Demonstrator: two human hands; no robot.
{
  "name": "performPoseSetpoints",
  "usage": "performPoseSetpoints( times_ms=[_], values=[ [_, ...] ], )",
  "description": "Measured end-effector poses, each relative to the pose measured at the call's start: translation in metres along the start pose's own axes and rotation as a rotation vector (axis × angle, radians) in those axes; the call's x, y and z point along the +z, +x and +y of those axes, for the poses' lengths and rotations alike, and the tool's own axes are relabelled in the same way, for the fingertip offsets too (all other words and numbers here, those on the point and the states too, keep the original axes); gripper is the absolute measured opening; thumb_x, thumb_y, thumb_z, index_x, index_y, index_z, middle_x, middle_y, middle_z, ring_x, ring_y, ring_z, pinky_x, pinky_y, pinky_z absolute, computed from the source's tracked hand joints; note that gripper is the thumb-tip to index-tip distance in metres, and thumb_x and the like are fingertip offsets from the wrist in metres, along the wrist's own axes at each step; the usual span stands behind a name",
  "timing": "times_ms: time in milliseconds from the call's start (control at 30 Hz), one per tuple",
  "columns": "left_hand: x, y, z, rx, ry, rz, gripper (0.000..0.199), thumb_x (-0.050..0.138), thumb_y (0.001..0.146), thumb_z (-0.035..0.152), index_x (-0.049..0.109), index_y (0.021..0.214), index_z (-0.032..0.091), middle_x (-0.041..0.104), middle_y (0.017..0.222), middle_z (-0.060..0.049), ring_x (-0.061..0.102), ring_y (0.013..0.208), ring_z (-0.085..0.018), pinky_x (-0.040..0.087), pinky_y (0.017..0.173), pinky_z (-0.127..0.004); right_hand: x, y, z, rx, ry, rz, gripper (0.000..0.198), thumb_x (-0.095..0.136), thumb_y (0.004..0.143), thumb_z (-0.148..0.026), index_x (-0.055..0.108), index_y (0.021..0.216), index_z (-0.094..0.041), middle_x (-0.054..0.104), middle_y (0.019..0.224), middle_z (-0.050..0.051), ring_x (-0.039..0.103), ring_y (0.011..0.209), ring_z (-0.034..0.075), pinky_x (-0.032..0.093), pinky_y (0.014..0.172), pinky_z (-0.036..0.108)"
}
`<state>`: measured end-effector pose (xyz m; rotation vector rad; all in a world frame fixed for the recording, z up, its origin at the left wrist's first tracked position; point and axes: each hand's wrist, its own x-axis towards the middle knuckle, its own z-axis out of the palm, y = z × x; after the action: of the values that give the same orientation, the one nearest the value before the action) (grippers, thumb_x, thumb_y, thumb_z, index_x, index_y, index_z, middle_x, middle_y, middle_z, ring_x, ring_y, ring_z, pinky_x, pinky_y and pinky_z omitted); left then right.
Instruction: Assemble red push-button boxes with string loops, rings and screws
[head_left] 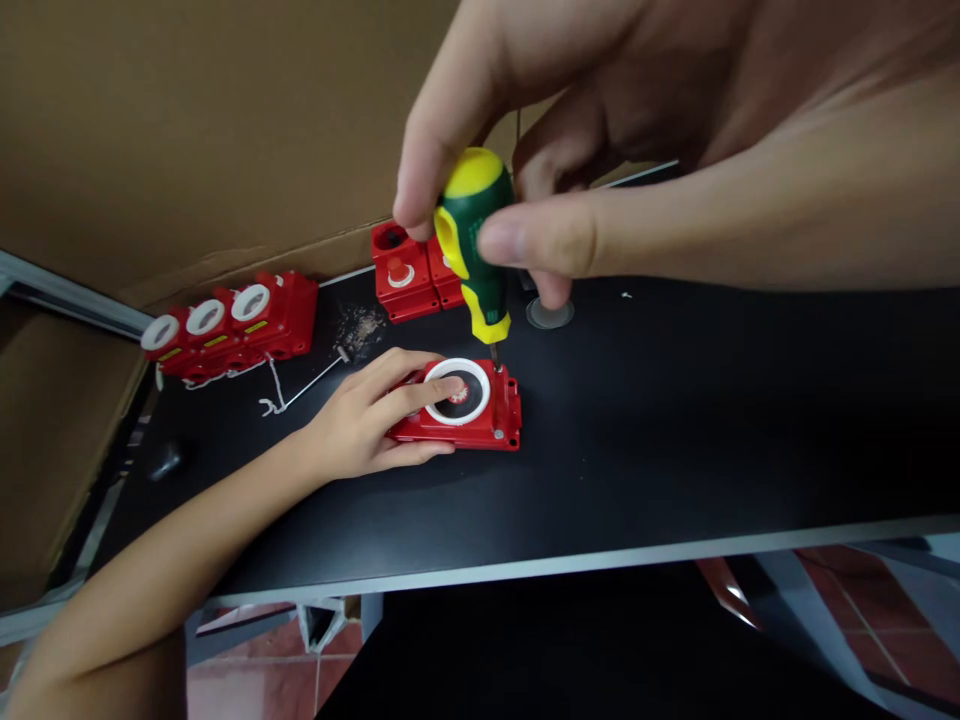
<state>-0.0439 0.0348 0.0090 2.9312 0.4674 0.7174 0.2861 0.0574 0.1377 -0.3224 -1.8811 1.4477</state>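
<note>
- Brown cardboard [225, 140] fills the upper left of the frame, behind a black worktop [675, 430] with a pale front edge; reddish floor tiles [885, 620] show at the lower right.
- Just below the centre of the frame, a red box [465, 434] lies on the worktop, with a white ring [486, 395] on top.
- Left hand [367, 415], reaching in from the lower left: its grip is closed around the left end of that red box, 1 finger resting on the middle inside the ring.
- Right hand [637, 130], across the upper right: its grip is closed on a green and yellow screwdriver [487, 290], pointing down, its tip at the box's upper right corner.
- A silver screw [499, 434] shows at the box's lower right corner.
- Left of the frame: a red row [296, 315] with 3 white rings, white cord [275, 375] and a thin metal rod [311, 382] near it.
- Upper centre: 2 red housings [409, 300], partly behind the screwdriver, crumbs [362, 330] beside them.
- Right of the screwdriver: a clear disc [550, 315], lying flat.
</note>
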Motion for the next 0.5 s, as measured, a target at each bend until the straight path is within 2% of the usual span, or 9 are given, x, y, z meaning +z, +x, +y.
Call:
performPoseSetpoints(
  times_ms=[67, 100, 133, 200, 267, 300, 433, 500],
  values=[
    [0.004, -0.002, -0.003, 0.015, -0.013, 0.031, 0.063, 0.079, 0.111, 0.054, 0.058, 0.164, 0.027, 0.074, 0.141, -0.019, 0.079, 0.124, -0.032, 0.072, 0.099, -0.046, 0.018, 0.003, -0.015, -0.05, -0.485, 0.113, 0.014, 0.079, 0.101, -0.026, 0.081, 0.098, -0.013, 0.07, 0.084, -0.012, 0.065, 0.068, -0.007, 0.036, 0.06, -0.009],
    [0.006, -0.003, -0.004, 0.014, -0.015, 0.039, 0.063, 0.08, 0.11, 0.054, 0.058, 0.164, 0.028, 0.074, 0.141, -0.019, 0.079, 0.123, -0.033, 0.072, 0.098, -0.048, 0.023, 0.003, -0.016, -0.046, -0.637, 0.167, 0.017, 0.086, 0.094, -0.027, 0.081, 0.1, -0.012, 0.066, 0.084, -0.014, 0.06, 0.064, -0.008, 0.033, 0.058, -0.011],
    [0.008, -0.004, -0.005, 0.009, -0.016, 0.043, 0.063, 0.081, 0.11, 0.054, 0.058, 0.163, 0.028, 0.074, 0.14, -0.018, 0.079, 0.122, -0.033, 0.072, 0.099, -0.049, 0.026, 0.003, -0.014, -0.045, -0.748, 0.204, 0.028, 0.091, 0.089, -0.033, 0.079, 0.103, -0.012, 0.064, 0.087, -0.014, 0.06, 0.066, -0.008, 0.03, 0.055, -0.01],
    [0.011, -0.004, -0.006, -0.001, -0.016, 0.04, 0.062, 0.079, 0.111, 0.056, 0.058, 0.162, 0.028, 0.073, 0.141, -0.018, 0.078, 0.124, -0.033, 0.072, 0.1, -0.05, 0.027, 0.002, -0.007, -0.029, -0.85, 0.225, 0.04, 0.088, 0.09, -0.049, 0.074, 0.106, -0.015, 0.066, 0.1, -0.012, 0.07, 0.08, -0.002, 0.03, 0.049, -0.005],
    [0.012, -0.004, -0.006, -0.007, -0.018, 0.036, 0.059, 0.075, 0.112, 0.057, 0.057, 0.159, 0.026, 0.072, 0.141, -0.019, 0.078, 0.125, -0.034, 0.072, 0.1, -0.05, 0.023, 0.0, -0.004, -0.044, -0.93, 0.213, 0.04, 0.081, 0.093, -0.055, 0.071, 0.108, -0.019, 0.07, 0.113, -0.009, 0.077, 0.099, 0.008, 0.034, 0.047, 0.0],
    [0.012, -0.004, -0.005, -0.008, -0.02, 0.035, 0.058, 0.075, 0.113, 0.057, 0.056, 0.158, 0.026, 0.072, 0.141, -0.019, 0.078, 0.125, -0.033, 0.071, 0.1, -0.049, 0.02, -0.002, -0.004, -0.058, -0.965, 0.213, 0.037, 0.079, 0.095, -0.054, 0.071, 0.107, -0.02, 0.073, 0.116, -0.009, 0.077, 0.103, 0.01, 0.037, 0.048, 0.001],
    [0.012, -0.003, -0.005, -0.014, -0.046, 0.026, 0.058, 0.076, 0.112, 0.058, 0.057, 0.156, 0.024, 0.071, 0.142, -0.019, 0.077, 0.125, -0.033, 0.071, 0.101, -0.049, 0.012, -0.008, -0.008, -0.131, -1.049, 0.191, 0.026, 0.065, 0.101, -0.042, 0.073, 0.111, -0.019, 0.076, 0.111, -0.007, 0.075, 0.098, 0.011, 0.049, 0.06, 0.008],
    [0.012, -0.002, -0.006, -0.022, -0.067, 0.024, 0.058, 0.077, 0.111, 0.057, 0.059, 0.155, 0.025, 0.072, 0.143, -0.019, 0.077, 0.126, -0.034, 0.07, 0.102, -0.049, 0.012, -0.011, -0.003, -0.194, -1.029, 0.149, 0.033, 0.049, 0.106, -0.037, 0.073, 0.116, -0.018, 0.077, 0.11, -0.006, 0.077, 0.102, 0.012, 0.051, 0.064, 0.011]
  ],
)
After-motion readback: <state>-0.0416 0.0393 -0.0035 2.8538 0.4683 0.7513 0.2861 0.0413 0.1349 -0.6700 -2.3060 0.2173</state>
